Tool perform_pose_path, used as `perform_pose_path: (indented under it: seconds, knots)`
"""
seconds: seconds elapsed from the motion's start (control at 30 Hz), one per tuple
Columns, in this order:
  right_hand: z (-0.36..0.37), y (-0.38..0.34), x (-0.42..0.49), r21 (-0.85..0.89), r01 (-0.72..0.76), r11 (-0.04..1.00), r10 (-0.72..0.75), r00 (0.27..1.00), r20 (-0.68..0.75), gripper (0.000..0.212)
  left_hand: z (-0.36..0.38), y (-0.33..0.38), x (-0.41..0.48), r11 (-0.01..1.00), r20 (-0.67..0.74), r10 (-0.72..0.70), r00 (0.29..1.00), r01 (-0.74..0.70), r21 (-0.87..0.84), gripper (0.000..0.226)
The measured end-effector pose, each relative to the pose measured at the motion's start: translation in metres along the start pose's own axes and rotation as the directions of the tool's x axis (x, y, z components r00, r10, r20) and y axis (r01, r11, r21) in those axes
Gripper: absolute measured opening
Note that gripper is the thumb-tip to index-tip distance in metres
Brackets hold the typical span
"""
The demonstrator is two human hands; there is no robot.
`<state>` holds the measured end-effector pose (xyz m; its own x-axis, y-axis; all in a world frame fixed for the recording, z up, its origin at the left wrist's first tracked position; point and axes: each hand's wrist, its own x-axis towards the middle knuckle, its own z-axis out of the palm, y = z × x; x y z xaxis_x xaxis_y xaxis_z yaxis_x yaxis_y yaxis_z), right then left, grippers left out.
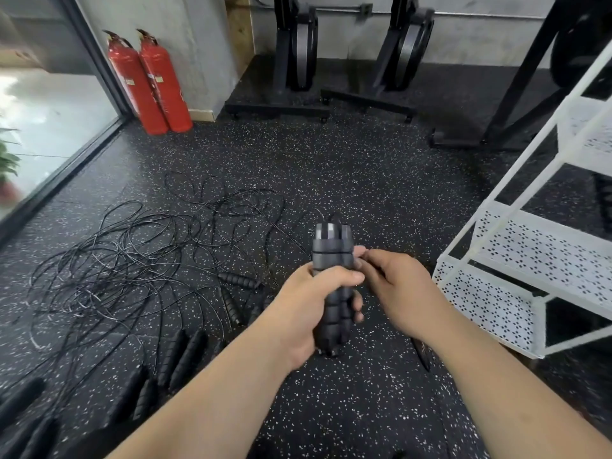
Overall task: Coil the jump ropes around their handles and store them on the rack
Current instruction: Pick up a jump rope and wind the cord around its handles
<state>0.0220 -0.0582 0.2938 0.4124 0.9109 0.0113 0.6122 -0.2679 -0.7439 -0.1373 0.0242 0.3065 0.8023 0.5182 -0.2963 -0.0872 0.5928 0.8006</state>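
The scene is taken by one wide-angle camera worn on the head, aimed forward and down. The left hand (309,304) and right hand (399,288) are framed close at near centre. The speckled floor (347,160) and far wall (480,38) are seen beyond.

Black ribbed handles (332,256) at centre, black ropes (132,260) at 9 o'clock, white-speckled black floor (364,173), white perforated rack (516,260) at 3 o'clock, red extinguishers (150,84) at 11 o'clock.

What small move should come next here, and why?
Probably the right hand winds the cord it seems to pinch around the handles: the left hand grips them, no coils show on them, and the rack stands alongside.
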Motion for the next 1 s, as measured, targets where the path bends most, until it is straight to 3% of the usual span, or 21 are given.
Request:
perform_pose_path:
  seconds: [0.17, 0.27, 0.47, 0.67, 0.77, 0.83, 0.9, 0.93, 1.0]
  knots:
    - [-0.009, 0.003, -0.002, 0.027, -0.005, 1.000, 0.004, 0.999, 0.049, 0.023, -0.012, 0.020, 0.007, 0.988, -0.087, 0.106, 0.991, -0.114, -0.100, 0.038]
    - [-0.012, 0.003, -0.005, 0.056, -0.015, 0.998, 0.010, 0.996, 0.084, 0.022, -0.020, 0.027, 0.009, 0.966, -0.163, 0.144, 0.976, -0.175, -0.192, 0.047]
    - [-0.002, 0.003, -0.003, -0.011, 0.022, 1.000, -0.022, 0.999, 0.039, 0.016, 0.002, 0.004, 0.000, 0.999, 0.013, 0.033, 0.999, -0.033, -0.019, 0.051]
    - [-0.006, -0.001, -0.005, -0.028, 0.010, 1.000, -0.008, 0.996, 0.089, 0.006, -0.008, 0.013, 0.007, 0.995, -0.038, 0.072, 0.997, -0.074, -0.072, 0.043]
    - [-0.010, -0.004, -0.005, -0.023, 0.015, 1.000, -0.016, 0.999, -0.050, 0.015, -0.008, 0.019, 0.006, 0.997, -0.081, 0.081, 0.993, -0.082, -0.003, 0.034]
    - [-0.016, -0.003, -0.003, -0.050, -0.012, 0.999, -0.001, 0.970, -0.244, 0.018, -0.011, 0.024, 0.006, 0.975, -0.195, 0.115, 0.974, -0.073, 0.210, 0.026]
    - [-0.026, 0.004, -0.001, -0.135, -0.092, 0.987, 0.038, 0.934, -0.355, 0.025, -0.020, 0.031, 0.005, 0.802, -0.287, 0.246, 0.926, -0.029, 0.596, 0.017]
    - [-0.030, 0.009, 0.000, -0.213, -0.139, 0.967, 0.053, 0.930, -0.364, 0.029, -0.024, 0.033, 0.004, 0.633, -0.277, 0.324, 0.904, 0.011, 0.774, 0.015]
    - [-0.032, 0.021, -0.002, -0.379, -0.213, 0.901, 0.084, 0.941, -0.329, 0.037, -0.025, 0.032, -0.002, 0.271, -0.183, 0.391, 0.902, 0.077, 0.959, 0.022]
